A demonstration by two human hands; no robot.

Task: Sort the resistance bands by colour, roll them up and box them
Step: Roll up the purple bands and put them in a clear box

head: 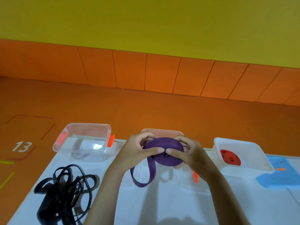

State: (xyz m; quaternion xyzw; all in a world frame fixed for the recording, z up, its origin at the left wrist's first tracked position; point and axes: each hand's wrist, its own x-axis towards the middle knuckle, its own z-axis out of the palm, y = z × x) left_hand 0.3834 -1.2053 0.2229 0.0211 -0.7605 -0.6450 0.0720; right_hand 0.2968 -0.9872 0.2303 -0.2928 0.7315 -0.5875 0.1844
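The left hand [139, 151] and right hand [185, 155] pinch the rolled purple band [164, 154] in curled fingers above the bench [162, 202], its tail looping down over open surface. The black bands [65, 189] lie tangled at the left edge, perhaps overhanging.

middle box [162, 131] mostly hidden, black bands [48, 208] — cut by bottom edge

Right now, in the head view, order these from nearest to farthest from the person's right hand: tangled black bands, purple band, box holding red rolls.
1. Purple band, gripped in the right hand itself.
2. Box holding red rolls, just to its right.
3. Tangled black bands, far left, past the left hand.
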